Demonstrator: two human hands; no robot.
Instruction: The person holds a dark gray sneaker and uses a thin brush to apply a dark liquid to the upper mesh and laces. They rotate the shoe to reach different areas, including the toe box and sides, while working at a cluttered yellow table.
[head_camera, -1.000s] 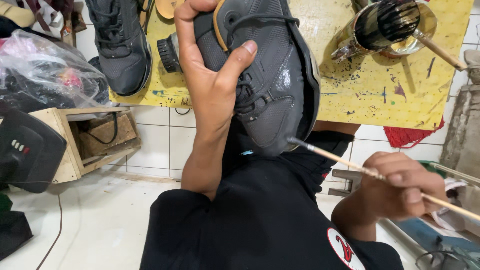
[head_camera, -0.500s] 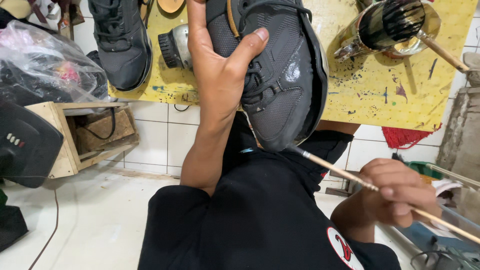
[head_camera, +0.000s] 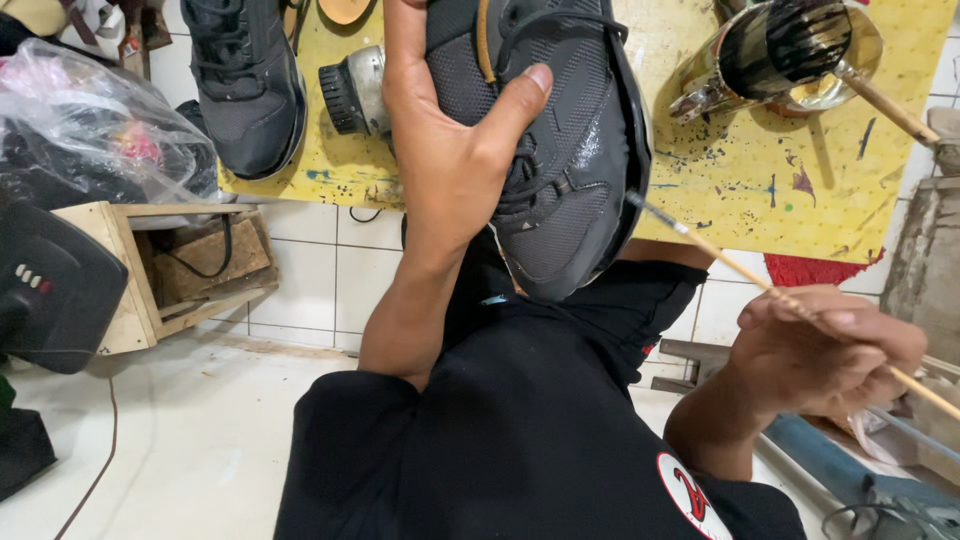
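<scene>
While the left hand (head_camera: 450, 170) grips the dark grey shoe (head_camera: 560, 150) with its fingers wrapped round the upper and thumb pressed on the laces, the shoe is held up off the yellow counter (head_camera: 780, 190), toe pointing down toward the person's lap, sole edge facing right. Right hand (head_camera: 830, 355) has its fingers pinched closed on a thin wooden-handled brush (head_camera: 760, 285); brush tip touches the shoe's sole edge on the right side, near the toe half. Wet shiny patch shows on the upper just beside that edge. Second dark shoe (head_camera: 245, 90) lies on the counter at left, well apart from the held one. Round bristle brush with metal body (head_camera: 355, 90) sits between the two shoes on the counter. Metal can (head_camera: 770, 50) with dark glue-stained inside lies tilted on the counter at upper right, a stick handle (head_camera: 890, 105) poking out of it. Clear plastic bag (head_camera: 100, 130) at far left, wooden box (head_camera: 170, 265) under it on the white tiled floor (head_camera: 180, 440). Person wears black shirt (head_camera: 520, 430)
</scene>
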